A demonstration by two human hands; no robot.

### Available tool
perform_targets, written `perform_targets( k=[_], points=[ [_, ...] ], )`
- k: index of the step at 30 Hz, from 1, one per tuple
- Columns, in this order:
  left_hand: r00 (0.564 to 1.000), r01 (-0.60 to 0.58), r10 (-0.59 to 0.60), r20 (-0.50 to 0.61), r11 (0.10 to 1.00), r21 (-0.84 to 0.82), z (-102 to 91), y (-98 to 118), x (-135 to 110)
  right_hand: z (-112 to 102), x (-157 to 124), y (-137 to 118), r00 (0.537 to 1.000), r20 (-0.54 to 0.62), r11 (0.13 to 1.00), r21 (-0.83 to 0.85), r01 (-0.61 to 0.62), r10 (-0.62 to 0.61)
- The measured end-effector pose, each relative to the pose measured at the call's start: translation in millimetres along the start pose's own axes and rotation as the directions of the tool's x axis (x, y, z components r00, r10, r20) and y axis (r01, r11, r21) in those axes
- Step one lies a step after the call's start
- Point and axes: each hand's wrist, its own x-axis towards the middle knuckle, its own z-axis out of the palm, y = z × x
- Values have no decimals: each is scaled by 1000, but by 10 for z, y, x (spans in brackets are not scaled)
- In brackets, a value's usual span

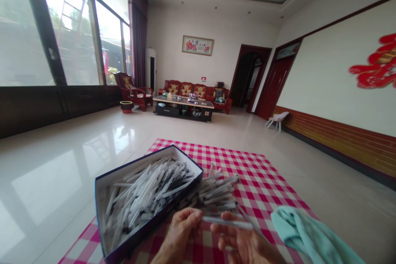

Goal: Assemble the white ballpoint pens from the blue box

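My left hand (pixel 181 231) and my right hand (pixel 244 241) are low in the view, both closed on one clear pen (pixel 227 222) held level between them. Just to the left stands a dark blue box (pixel 103 181) full of several clear pens (pixel 145 194). A loose heap of pens (pixel 216 192) lies on the pink checked cloth (pixel 262 181) just beyond my hands.
A light teal cloth (pixel 309 235) lies at the right, on the cloth's edge. Glossy tiled floor (pixel 62 173) surrounds the table. Far off are a coffee table (pixel 184 107), a red sofa (pixel 194 90), an armchair (pixel 133 90) and a small white stool (pixel 276 119).
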Motion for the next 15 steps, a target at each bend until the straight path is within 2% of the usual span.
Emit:
perform_targets(
  k=[2, 4, 5, 8, 10, 13, 15],
  points=[
    [1000, 0, 0, -22, 1000, -10, 6, 21, 2, 4, 65, 104, 998, -49, 996, 74, 48, -44],
    [999, -24, 25, -39, 999, 29, 13, 45, 3, 20, 197, 263, 976, -178, 989, 58, 135, -123],
    [998, -36, 38, -47, 998, 48, 16, 58, 3, 27, 271, 347, 965, -240, 991, 46, 123, -108],
    [995, -82, 89, -51, 989, 119, 32, 84, -1, 24, 445, 559, 880, -454, 987, 5, 158, -138],
    [992, -112, 119, -36, 982, 155, 44, 76, -4, 7, 488, 638, 852, -490, 983, -96, 155, -182],
    [991, -129, 132, -9, 979, 157, 48, 23, -1, -9, 477, 665, 857, -466, 967, -219, 133, -223],
    [988, -156, 155, 20, 976, 150, 41, -19, 2, -2, 464, 649, 856, -462, 963, -235, 134, -232]
  ],
)
